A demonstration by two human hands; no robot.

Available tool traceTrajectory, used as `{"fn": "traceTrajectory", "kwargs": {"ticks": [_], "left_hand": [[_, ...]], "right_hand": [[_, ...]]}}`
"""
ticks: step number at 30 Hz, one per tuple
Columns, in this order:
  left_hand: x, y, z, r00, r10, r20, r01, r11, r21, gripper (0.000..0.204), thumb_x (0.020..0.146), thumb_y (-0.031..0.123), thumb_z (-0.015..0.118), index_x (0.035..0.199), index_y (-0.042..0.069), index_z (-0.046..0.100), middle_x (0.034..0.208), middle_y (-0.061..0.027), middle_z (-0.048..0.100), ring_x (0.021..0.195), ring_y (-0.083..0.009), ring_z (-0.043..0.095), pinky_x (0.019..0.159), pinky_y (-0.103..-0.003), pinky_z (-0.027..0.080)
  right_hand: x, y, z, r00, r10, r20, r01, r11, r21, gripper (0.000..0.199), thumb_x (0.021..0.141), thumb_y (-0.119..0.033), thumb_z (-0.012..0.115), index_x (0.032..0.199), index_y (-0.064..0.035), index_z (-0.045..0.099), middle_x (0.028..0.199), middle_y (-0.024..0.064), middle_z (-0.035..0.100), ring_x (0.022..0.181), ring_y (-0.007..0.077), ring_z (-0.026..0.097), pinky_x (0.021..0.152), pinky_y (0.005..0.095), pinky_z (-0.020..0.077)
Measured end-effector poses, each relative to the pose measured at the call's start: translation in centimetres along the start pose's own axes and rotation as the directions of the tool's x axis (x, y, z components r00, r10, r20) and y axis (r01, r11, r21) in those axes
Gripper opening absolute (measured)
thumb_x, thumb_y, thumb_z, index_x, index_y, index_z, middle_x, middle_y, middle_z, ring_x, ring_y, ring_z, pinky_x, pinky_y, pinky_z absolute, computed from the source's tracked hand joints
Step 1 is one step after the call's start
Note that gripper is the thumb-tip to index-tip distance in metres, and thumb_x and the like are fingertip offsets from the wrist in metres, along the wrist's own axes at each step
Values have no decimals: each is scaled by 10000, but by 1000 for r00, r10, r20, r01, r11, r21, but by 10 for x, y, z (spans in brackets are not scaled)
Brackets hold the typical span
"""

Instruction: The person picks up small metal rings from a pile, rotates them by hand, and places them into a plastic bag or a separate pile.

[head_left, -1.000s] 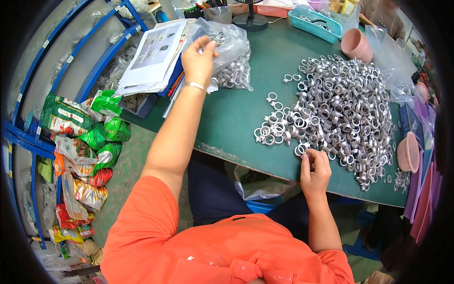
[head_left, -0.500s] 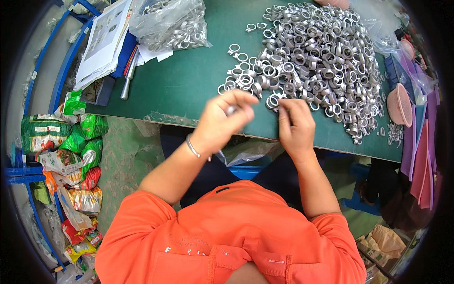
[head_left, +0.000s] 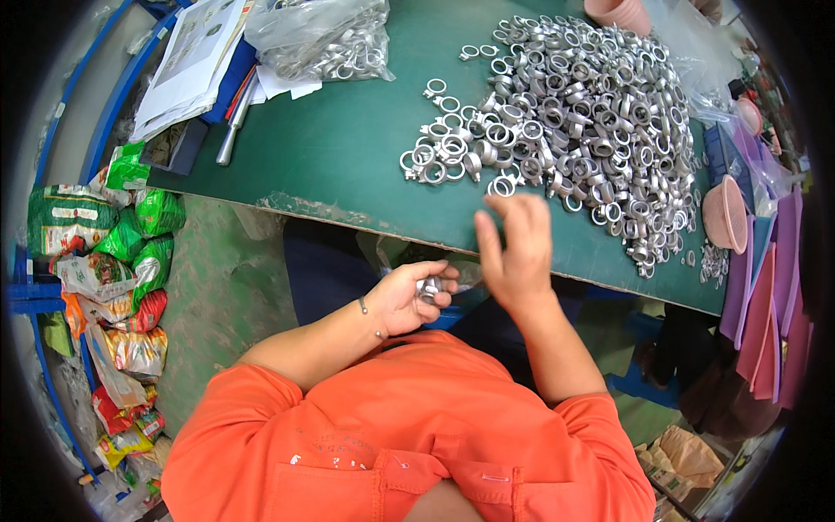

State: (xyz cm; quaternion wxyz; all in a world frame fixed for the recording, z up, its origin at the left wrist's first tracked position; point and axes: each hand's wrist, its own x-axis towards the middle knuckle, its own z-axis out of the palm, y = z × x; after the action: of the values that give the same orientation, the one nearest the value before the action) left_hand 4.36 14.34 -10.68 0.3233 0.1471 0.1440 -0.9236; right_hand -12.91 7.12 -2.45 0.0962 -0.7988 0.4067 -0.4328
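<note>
Both hands have drawn back from the heap's near edge since half a second ago: left hand [head_left: 409, 300] now lies below the table edge, close to the body, its fingers curled around a small metal ring fitting [head_left: 428, 287] that rests in the palm; right hand [head_left: 513, 252] hangs over the near edge of the green table [head_left: 348, 148], fingers spread and empty, just short of the heap of ring fittings [head_left: 583, 113]. A few loose rings lie apart at the heap's left margin. Behind, a clear bag of fittings [head_left: 322, 39], papers [head_left: 196, 61] and pink cups [head_left: 726, 213]; foil packets [head_left: 104, 261] lie on the floor at left. Judged from its look, each fitting is rigid, light and smooth-skinned, liable to slip or roll; a pinch across the outer band, thumb against forefinger, would seem the surest hold
</note>
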Motion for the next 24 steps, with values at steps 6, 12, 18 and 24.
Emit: {"fn": "traceTrajectory", "kwargs": {"ticks": [6,12,18,24], "left_hand": [[24,5,-3,770,395,-501,-338,919,205,324,933,193,435,1154,-44,431,1119,-224,505,995,-349,544,881,-404,482],[15,4,-4,864,333,-377,-202,917,345,292,909,168,469,1151,5,472,1082,-210,570,988,-289,577,818,-361,488],[8,-11,28,972,219,-81,-173,909,379,286,944,222,426,1084,-3,534,947,-147,625,821,-201,639,623,-274,519],[2,-15,50,976,104,192,-135,978,158,395,965,326,370,1117,-8,517,975,-132,609,802,-173,629,587,-249,512]], "right_hand": [[10,23,2,990,144,4,-144,989,-39,173,730,-83,702,809,-8,567,873,131,518,776,291,519,657,372,434],[2,20,-11,920,348,179,-383,710,591,144,761,93,633,839,21,536,1038,105,539,877,129,568,745,239,491],[-13,14,-11,936,318,151,-295,473,831,229,760,157,573,878,-15,479,1097,124,516,931,176,565,821,285,474],[-4,-1,-23,934,-270,235,80,798,598,245,612,194,505,732,-15,545,865,142,597,870,291,593,731,331,492]]}}
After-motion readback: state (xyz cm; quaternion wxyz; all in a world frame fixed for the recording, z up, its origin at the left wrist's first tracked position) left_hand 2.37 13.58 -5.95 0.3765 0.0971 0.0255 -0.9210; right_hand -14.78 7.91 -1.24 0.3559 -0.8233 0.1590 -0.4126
